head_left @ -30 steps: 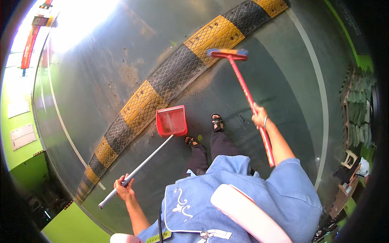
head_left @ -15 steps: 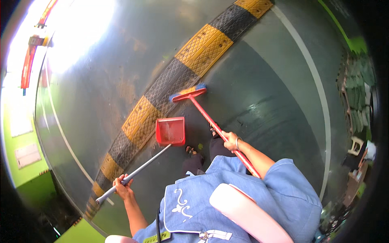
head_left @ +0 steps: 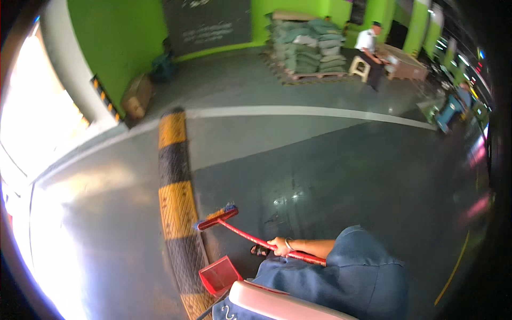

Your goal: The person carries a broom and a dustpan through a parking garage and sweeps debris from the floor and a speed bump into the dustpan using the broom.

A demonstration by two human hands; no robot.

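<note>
Sweeping appears to be the step in hand. The broom (head_left: 248,236) slants from its butt end, under the right forearm, to its head at the far left; the head lies at the right edge of the speed bump (head_left: 176,210), its left end up against that edge, and firm bristle contact with the floor (head_left: 325,176) cannot be confirmed. The dustpan (head_left: 220,274) is nearer than the broom head, close along the same edge, its inside exposed and its mouth apparently toward the far side. Between the two, a brownish strip, probably dust, follows the bump's edge. For good work, the bristles should be pressed flat into that corner and drawn nearward in short, low strokes, so that grit is not flicked over the bump; the pan's lip should be kept flush with the floor and square to the stroke, as a raised lip would likely let fine dust pass under. The shoe (head_left: 260,250) beside the handle should be kept clear of the stroke. Pose: the right hand (head_left: 278,246) is closed around the handle partway along it, the forearm reaching leftward from the blue sleeve (head_left: 365,256), nearly level across the view, a bracelet (head_left: 289,244) at the wrist. The left hand is out of view; its grip cannot be determined.
</note>
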